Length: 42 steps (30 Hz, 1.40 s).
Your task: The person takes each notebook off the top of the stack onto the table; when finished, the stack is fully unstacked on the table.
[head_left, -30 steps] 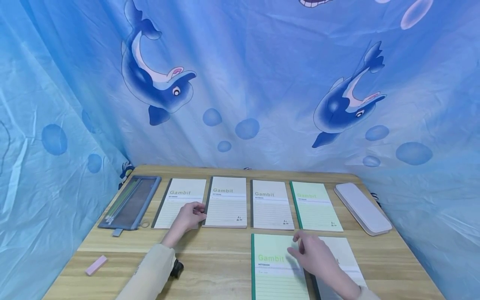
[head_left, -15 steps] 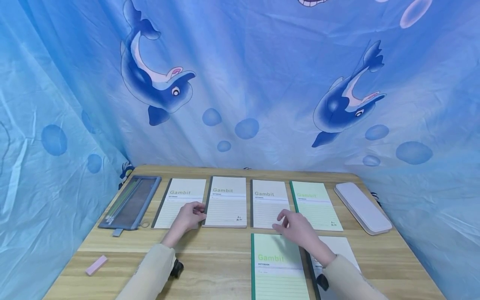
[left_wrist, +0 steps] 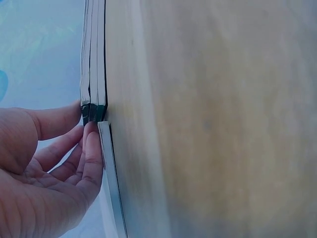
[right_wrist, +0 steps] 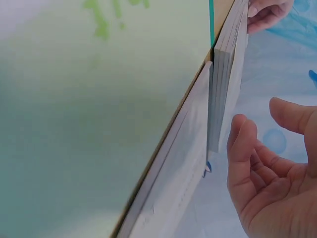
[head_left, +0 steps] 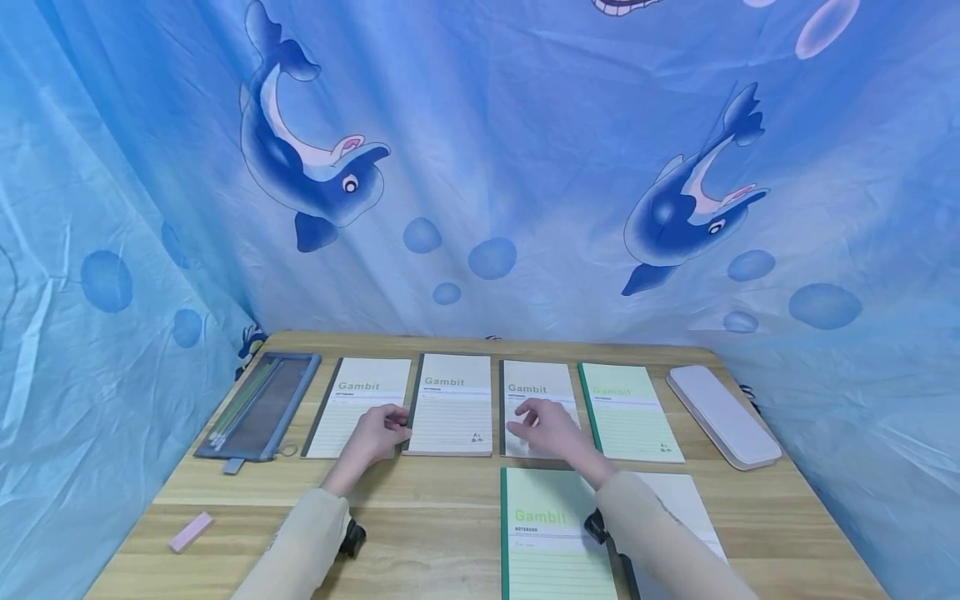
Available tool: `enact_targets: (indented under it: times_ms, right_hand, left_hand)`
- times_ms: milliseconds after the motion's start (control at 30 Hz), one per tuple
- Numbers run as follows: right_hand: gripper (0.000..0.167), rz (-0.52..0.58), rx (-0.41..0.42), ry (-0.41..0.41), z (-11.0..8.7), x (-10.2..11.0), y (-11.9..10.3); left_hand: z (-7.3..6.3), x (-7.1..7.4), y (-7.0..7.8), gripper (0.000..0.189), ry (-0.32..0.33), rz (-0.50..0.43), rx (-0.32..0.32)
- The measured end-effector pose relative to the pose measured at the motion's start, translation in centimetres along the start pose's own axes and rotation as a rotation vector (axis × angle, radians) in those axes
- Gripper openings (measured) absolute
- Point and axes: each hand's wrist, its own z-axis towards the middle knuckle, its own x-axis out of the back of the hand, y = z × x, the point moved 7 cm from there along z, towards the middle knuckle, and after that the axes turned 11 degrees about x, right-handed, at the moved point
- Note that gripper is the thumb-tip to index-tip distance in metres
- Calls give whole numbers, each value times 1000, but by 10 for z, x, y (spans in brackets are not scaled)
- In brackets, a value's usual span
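Observation:
My left hand (head_left: 377,431) lies across the first notebook (head_left: 360,387) from the left. Its thumb and fingertips grip the dark spine edge of a stack of notebooks (head_left: 453,412), the second in the row. The left wrist view shows several notebooks (left_wrist: 95,59) in that stack, thumb and fingers meeting at the spine corner. My right hand (head_left: 551,429) hovers over the third notebook (head_left: 517,375), fingers loosely bent and pointing left. In the right wrist view a gap separates its thumb from its fingers, and nothing is between them.
A green-spined notebook (head_left: 630,417) ends the row, beside a white case (head_left: 723,417). Nearer lie another green notebook (head_left: 555,550) and a dark-spined one (head_left: 682,500), partly under my right sleeve. At left are a mesh pencil pouch (head_left: 273,408) and a pink eraser (head_left: 191,532).
My right hand has moved left and away from me, from above the near notebooks to over the third notebook in the row. The left hand stays at the stack's spine.

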Motion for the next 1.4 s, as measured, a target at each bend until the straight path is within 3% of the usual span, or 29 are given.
enact_targets:
  times_ms: [333,667,900,1400]
  right_hand:
    - [47,126,-21,12,26,-21,4]
    - [37,131,-28,65,48,-34,7]
    - [27,153,-59,77,57,-43,8]
    - [24,119,-53,118,64,-50,13]
  left_hand:
    - [-2,0,2,31,2,0,14]
    - [-3,1,3,32,-2,4,-4]
    - [-1,1,2,31,6,5,-6]
    - [-1,0,0,32,9,9,6]
